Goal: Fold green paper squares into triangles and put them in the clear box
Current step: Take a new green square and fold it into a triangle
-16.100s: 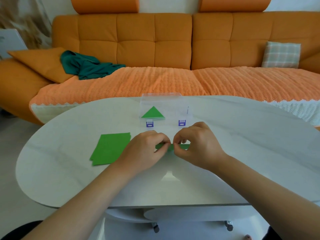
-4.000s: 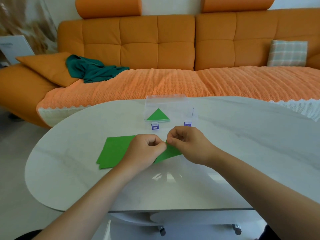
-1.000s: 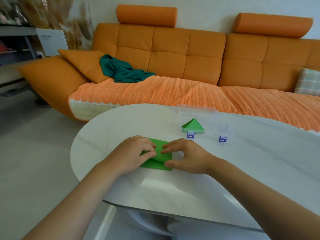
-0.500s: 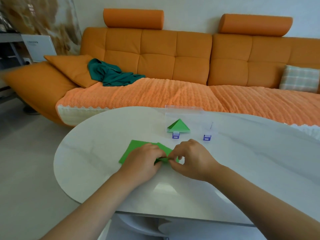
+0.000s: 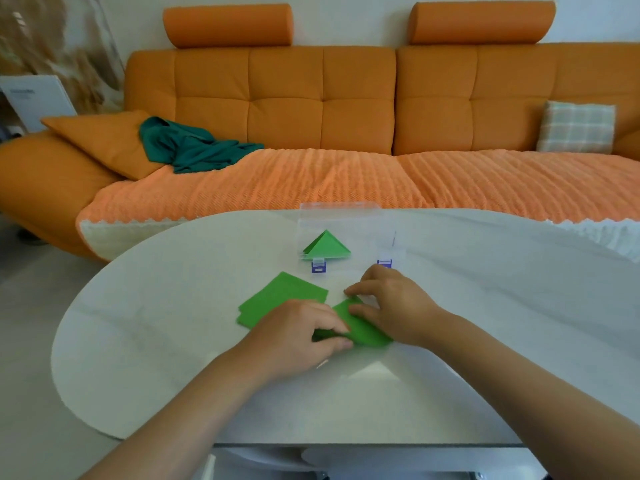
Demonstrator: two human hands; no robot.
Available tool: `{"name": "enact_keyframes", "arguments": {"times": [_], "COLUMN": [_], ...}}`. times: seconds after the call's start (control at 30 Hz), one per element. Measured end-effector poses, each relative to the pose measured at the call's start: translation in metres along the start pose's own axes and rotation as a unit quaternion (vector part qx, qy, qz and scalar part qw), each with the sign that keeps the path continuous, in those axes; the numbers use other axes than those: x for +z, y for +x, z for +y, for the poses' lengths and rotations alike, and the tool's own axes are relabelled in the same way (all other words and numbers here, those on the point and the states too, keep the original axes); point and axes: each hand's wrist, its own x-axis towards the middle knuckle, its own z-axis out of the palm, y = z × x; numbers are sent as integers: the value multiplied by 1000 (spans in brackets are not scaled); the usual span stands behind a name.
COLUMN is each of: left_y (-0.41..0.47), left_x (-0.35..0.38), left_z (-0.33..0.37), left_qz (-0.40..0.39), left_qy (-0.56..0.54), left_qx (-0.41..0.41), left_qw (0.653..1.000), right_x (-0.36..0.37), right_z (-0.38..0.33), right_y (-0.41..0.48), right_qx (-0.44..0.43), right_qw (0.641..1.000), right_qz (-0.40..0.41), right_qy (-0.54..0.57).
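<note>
Folding step in hand. Left grip (image 5: 301, 337) pinches paper (image 5: 363, 332) on tabletop (image 5: 173, 306); right grip (image 5: 393, 306) flat, pressing crease, grasping nothing. Stack (image 5: 282, 299) just beyond left grip. Next, likely: sharpen crease, lift into box (image 5: 360, 221) beyond right grip.

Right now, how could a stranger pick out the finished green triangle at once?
Look at the white oval table before the orange sofa; a clear box stands near its far edge. The triangle lies inside the box, at its left, behind a purple latch. Unlike the flat green squares and the sheet being folded, it alone is enclosed.
</note>
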Motion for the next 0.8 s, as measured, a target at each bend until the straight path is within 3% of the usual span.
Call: {"name": "enact_keyframes", "arguments": {"times": [0.47, 0.63, 0.8], "left_y": [13, 11, 14], "left_x": [10, 11, 11], "left_z": [9, 9, 10], "left_qz": [-22, -18, 55], "left_qy": [34, 18, -17], "left_qx": [20, 18, -31], "left_qw": [999, 1000, 998], "right_x": [-9, -8, -12], "right_z": [13, 10, 2], "right_y": [2, -2, -7], "right_qx": [-12, -7, 35], "right_qw": [1000, 999, 979], "right_qz": [-1, 23, 32], "right_qy": [4, 49, 196]}}
